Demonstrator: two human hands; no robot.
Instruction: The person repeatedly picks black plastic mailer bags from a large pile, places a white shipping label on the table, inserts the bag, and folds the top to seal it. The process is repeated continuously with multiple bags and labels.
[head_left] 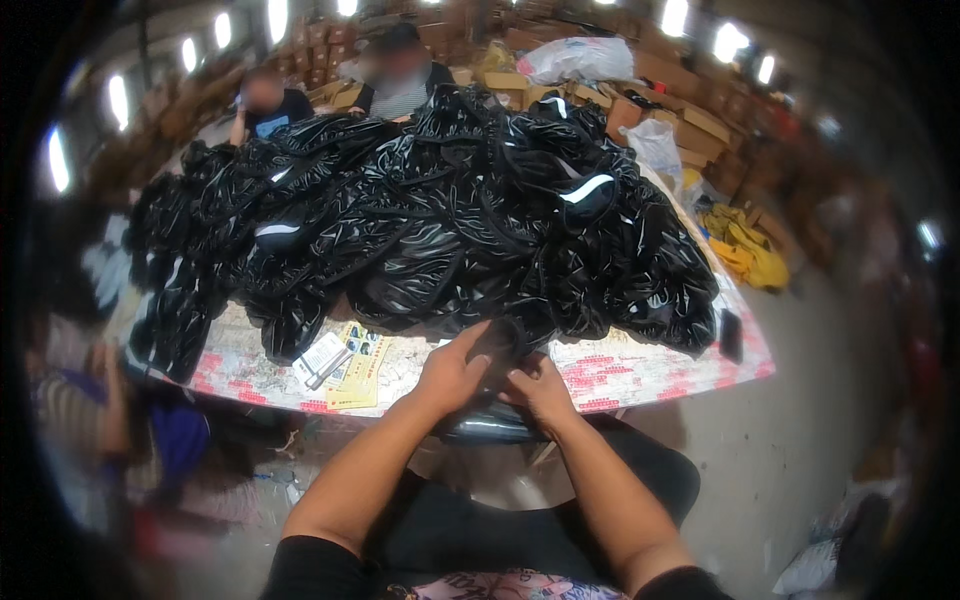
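My left hand grips a black fabric piece at the table's near edge, thumb pointing up along it. My right hand, fingers curled, holds the same piece from the right, lower down. Part of a glossy black piece hangs below the edge under my hands. A large heap of glossy black pieces, some with white curved stripes, covers most of the table. Left of my hands lie yellow printed papers and a white slip with a pen-like item on it.
Two people are behind the heap; another person is at the left. Cardboard boxes and a white sack fill the back. Yellow material lies beside the table's right side. A dark object rests near the right corner.
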